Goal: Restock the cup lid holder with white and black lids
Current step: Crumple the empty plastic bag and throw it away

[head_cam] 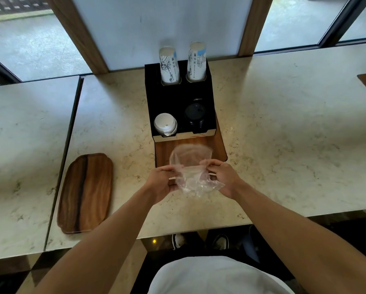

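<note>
A black lid holder (173, 98) stands on the marble counter, near its back edge. Its front left slot holds a stack of white lids (164, 124); the front right slot holds a stack of black lids (195, 115). Two stacks of printed paper cups (169, 64) rise from the back slots. In front of the holder, over a wooden tray, my left hand (162, 182) and my right hand (223, 178) both grip a clear plastic bag (191, 170), which looks empty and crumpled at its lower end.
The wooden tray (219, 145) lies partly under the holder. A second, oval wooden board (85, 193) lies on the counter to the left. A seam (65, 153) splits the counter from a neighbouring one. Windows stand behind; shoes show below the counter's edge.
</note>
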